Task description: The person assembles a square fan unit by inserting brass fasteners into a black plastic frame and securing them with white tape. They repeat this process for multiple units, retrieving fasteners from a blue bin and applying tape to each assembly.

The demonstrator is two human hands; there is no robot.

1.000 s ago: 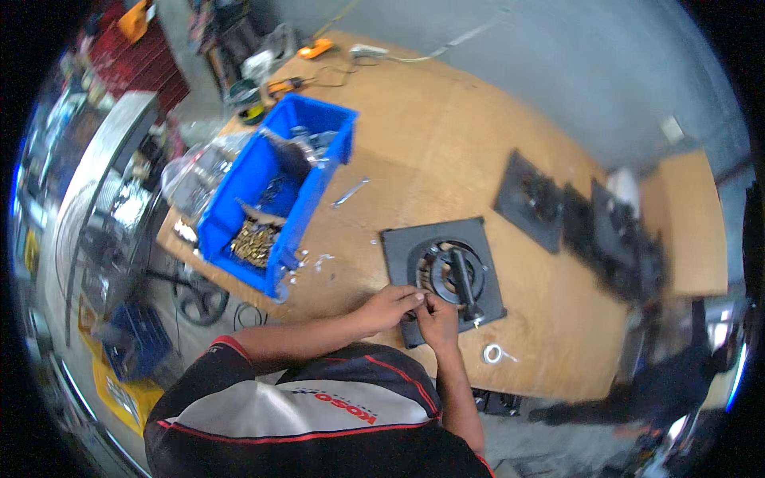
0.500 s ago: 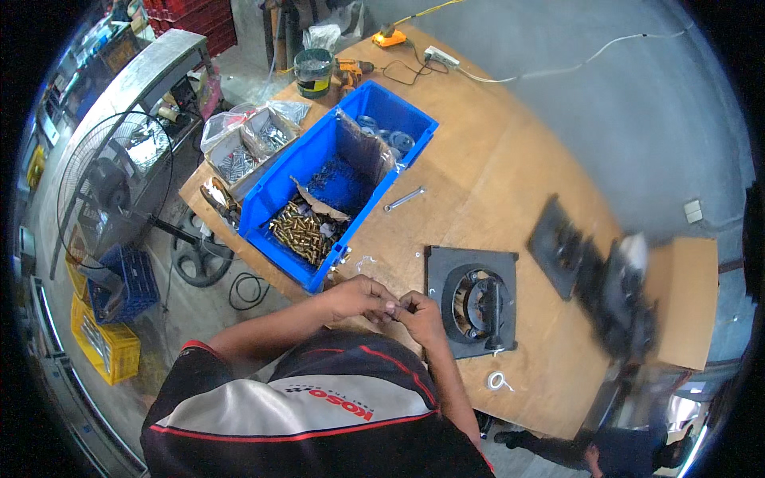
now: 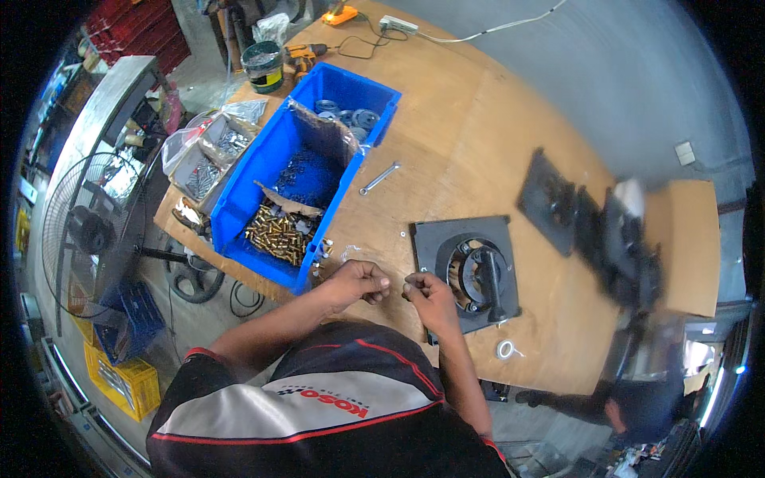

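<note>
At the near edge of a wooden workbench (image 3: 494, 103), a person in a black, white and red shirt leans over with both hands drawn together just above the wood. Left hand (image 3: 358, 283) is curled closed, fingertips pinched as if around something very small; what it pinches is too tiny to make out. Right hand (image 3: 430, 295) is likewise closed, thumb and forefinger pressed together, held nearly touching the left, probably so two small parts can be joined between them. Just beside the right hand lies a dark square plate (image 3: 470, 271) with a round opening and a black handle across it, flat on the bench within easy reach. To the left sits a blue bin (image 3: 299, 175), divided, holding brass-coloured fasteners nearest the person and grey washers farther off. A wrench (image 3: 379, 178) lies apart beyond the bin. More dark plates (image 3: 590, 215) rest farther right.
</note>
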